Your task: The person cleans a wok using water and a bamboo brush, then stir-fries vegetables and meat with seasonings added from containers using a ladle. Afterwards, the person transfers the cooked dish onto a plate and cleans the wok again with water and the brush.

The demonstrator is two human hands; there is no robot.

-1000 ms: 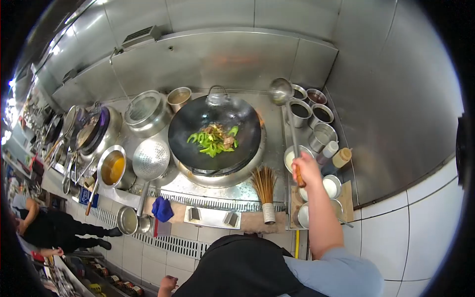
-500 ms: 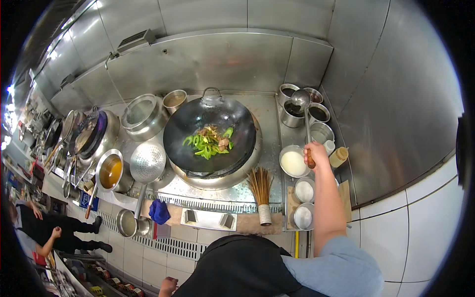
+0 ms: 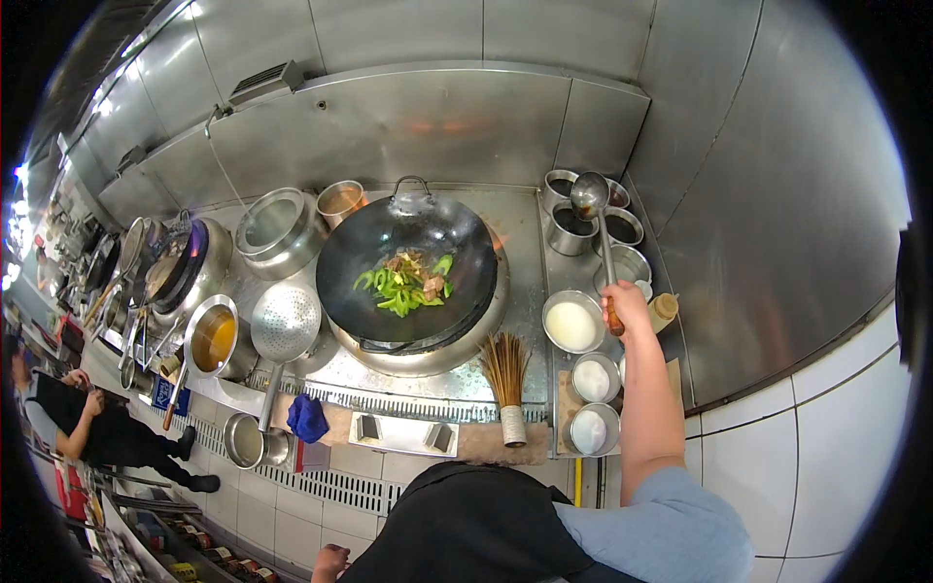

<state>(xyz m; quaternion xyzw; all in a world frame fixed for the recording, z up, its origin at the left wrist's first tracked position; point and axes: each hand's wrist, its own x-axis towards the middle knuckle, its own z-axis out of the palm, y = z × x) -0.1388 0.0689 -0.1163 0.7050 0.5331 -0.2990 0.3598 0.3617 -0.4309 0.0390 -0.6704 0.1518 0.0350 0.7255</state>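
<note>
My right hand (image 3: 627, 307) is wrapped round the wooden handle end of a ladle (image 3: 607, 248). The ladle's metal bowl hangs over the cluster of sauce pots, close above a pot of dark sauce (image 3: 571, 225); I cannot tell what the bowl holds. Below the handle are a bowl of pale creamy liquid (image 3: 571, 325) and two bowls of white seasoning (image 3: 591, 377). My left hand (image 3: 331, 561) is low by my apron, fingers curled, with nothing visible in them. Sliced green peppers and meat pieces (image 3: 408, 284) lie in the black wok (image 3: 340, 243).
Left of the wok are a perforated strainer (image 3: 287, 321), a pot of amber oil (image 3: 214, 340) and a lidded pot (image 3: 277, 228). A bamboo brush (image 3: 507, 389) lies at the front edge, a blue cloth (image 3: 307, 418) farther left. Another person (image 3: 102, 418) stands at far left.
The ladle bowl has shifted slightly left over the pots, with my right hand still on its handle. The view has tilted a little. The person at far left has brought their hands together.
</note>
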